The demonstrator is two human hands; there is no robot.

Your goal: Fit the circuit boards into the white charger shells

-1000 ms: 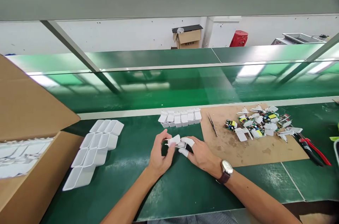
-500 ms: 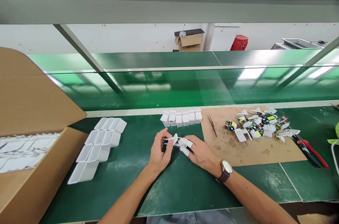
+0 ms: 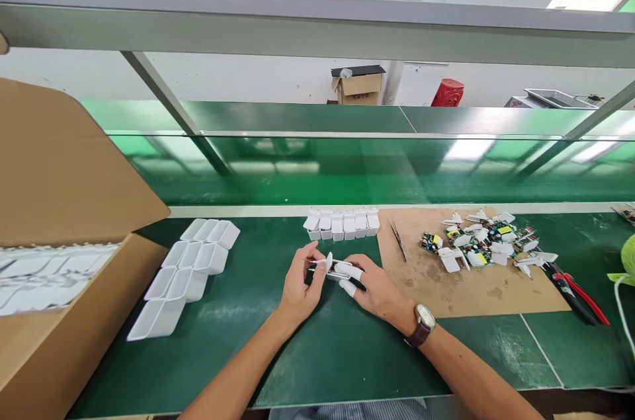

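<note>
Over the middle of the green bench, my left hand (image 3: 301, 281) pinches a small white plastic part (image 3: 329, 262) between thumb and fingers. My right hand (image 3: 374, 284), with white covers on its thumb and fingertips, closes on the other side of the same piece. Fingers hide much of it, and a dark narrow bit shows beneath the right fingertips that I cannot make out. Just beyond the hands stands a row of small white plastic cases (image 3: 342, 225) with raised flaps. White open plastic housings (image 3: 186, 274) lie in a slanted block to the left.
On a brown cardboard sheet (image 3: 436, 294) at right lie tweezers (image 3: 398, 240) and a heap of circuit boards with white plastic parts (image 3: 479, 241). Red-and-black pliers (image 3: 578, 294) rest at its edge. An open carton (image 3: 104, 314) of white parts stands left. A metal beam (image 3: 317, 33) crosses above.
My view has tilted slightly upward. Both hands stay at the same spot with the white part between them; it appears turned a little, and my right fingers have shifted slightly.
</note>
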